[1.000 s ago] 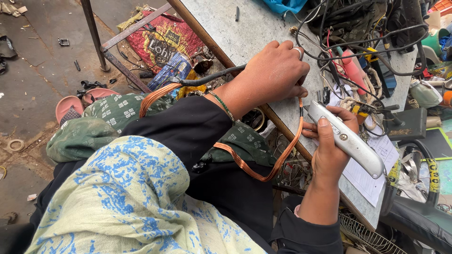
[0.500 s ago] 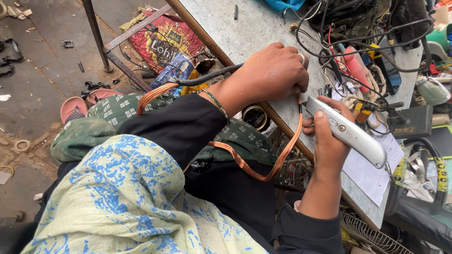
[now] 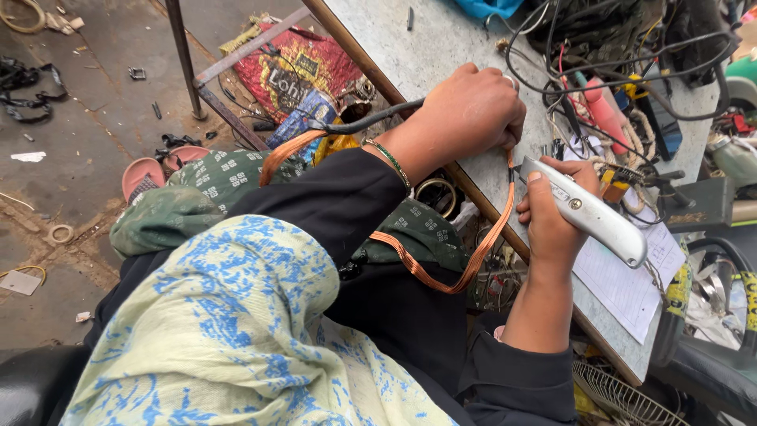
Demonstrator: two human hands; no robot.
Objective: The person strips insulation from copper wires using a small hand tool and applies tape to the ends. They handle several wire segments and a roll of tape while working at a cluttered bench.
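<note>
Left hand (image 3: 473,110) pinches a copper wire bundle (image 3: 441,264) against the table (image 3: 410,47), fingers clamped; right hand (image 3: 552,217) grips a utility knife (image 3: 587,209) just beside them. The bundle sags below the fingers to the lap, apparently light, springy and best held near the cut end.

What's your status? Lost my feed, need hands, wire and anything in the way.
Left hand pinning copper wire bundle on table edge. Right hand gripping silver utility knife, tip at wire. Tangled cables crowd beyond.

Knife (image 3: 587,213) matt metal; wire (image 3: 441,268) seemingly copper.
</note>
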